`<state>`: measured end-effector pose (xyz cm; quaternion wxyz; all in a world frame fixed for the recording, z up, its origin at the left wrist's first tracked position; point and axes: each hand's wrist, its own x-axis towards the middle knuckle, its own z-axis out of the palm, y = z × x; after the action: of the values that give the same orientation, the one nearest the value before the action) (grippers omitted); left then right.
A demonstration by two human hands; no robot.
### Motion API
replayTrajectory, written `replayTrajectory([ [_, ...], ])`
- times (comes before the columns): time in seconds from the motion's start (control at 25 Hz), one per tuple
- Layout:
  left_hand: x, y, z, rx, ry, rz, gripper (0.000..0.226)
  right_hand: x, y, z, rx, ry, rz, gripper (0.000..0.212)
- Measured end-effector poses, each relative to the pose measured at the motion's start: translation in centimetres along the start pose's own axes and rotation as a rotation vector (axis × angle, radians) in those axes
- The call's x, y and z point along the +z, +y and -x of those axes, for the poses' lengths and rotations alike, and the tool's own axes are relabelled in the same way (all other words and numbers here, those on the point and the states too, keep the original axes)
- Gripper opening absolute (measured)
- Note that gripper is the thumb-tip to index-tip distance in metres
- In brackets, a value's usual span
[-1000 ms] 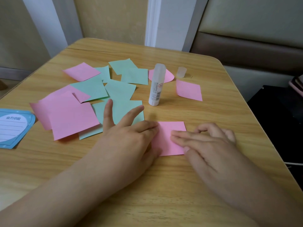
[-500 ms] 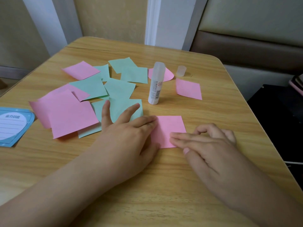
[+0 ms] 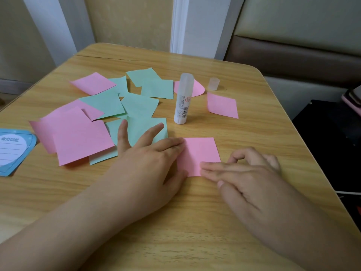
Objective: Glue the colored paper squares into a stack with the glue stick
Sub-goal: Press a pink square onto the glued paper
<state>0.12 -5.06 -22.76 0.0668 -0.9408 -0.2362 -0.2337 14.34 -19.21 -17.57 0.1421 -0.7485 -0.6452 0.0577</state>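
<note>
A pink square (image 3: 199,153) is held flat on the tabletop (image 3: 254,133) near its centre. The left hand (image 3: 148,159) is laid on the square's 9 o'clock edge, fingers straight and spread: two fingertips are pressed on the pink paper, while the others are rested on a green square (image 3: 144,128) at 10 o'clock. The right hand (image 3: 248,178) is placed at the square's 4 o'clock corner, with two straight fingers (image 3: 213,168) pressed on the paper and the remaining fingers loosely curled, nothing being held. The glue stick (image 3: 183,99) is stood upright at 12 o'clock from the pink square, apart from it, and its cap (image 3: 213,84) is set at 1 o'clock from the stick. Loose pink and green squares (image 3: 109,102) are scattered, overlapping, at 10 o'clock. One more pink piece (image 3: 222,105) is seen at 1 o'clock. A blue card (image 3: 11,151) is cut off by the 9 o'clock edge.
</note>
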Motion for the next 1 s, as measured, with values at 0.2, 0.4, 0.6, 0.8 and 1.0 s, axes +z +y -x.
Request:
replayTrajectory([
  [0.2, -0.1, 0.0, 0.0, -0.014, -0.037, 0.027, 0.056, -1.2, 1.6, 0.5, 0.111, -0.056, 0.089, 0.077],
  [0.4, -0.2, -0.1, -0.1, -0.018, -0.038, 0.033, 0.055, -0.8, 0.4, 0.2, 0.045, -0.037, -0.022, 0.067],
  [0.6, 0.1, -0.4, 0.0, 0.004, 0.010, 0.044, 0.049, -1.0, 1.3, 0.1, 0.074, -0.008, 0.054, 0.067],
  [0.8, -0.4, -0.6, -0.5, -0.023, -0.040, 0.141, 0.045, -0.5, 1.1, -0.7, -0.004, 0.052, -0.098, 0.051],
  [1.0, -1.2, -0.3, -1.5, -0.048, -0.073, 0.231, 0.033, 1.1, 0.5, -1.9, 0.029, 0.044, -0.005, 0.062],
])
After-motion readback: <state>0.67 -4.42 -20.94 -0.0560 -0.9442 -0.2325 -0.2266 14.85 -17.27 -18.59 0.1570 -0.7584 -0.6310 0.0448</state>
